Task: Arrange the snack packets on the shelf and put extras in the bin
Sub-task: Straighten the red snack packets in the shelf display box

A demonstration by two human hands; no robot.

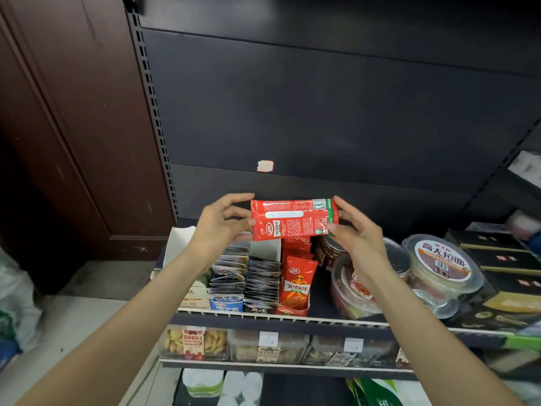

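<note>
A red snack packet (pixel 294 218) is held level in the air above the shelf (pixel 263 316), its printed back facing me. My left hand (pixel 222 222) pinches its left end and my right hand (pixel 355 230) pinches its right end. Directly below stands a red display box (pixel 295 285) with matching red packets upright in it. To its left are rows of grey packets (pixel 262 281) and white-blue packets (pixel 228 291) in open boxes.
Clear lidded tubs (pixel 442 265) and a jar (pixel 330 250) fill the shelf's right side, with black boxes (pixel 506 268) beyond. A lower shelf (pixel 278 366) holds clear snack boxes. A brown door (pixel 58 142) and plastic bags (pixel 14 297) are at left.
</note>
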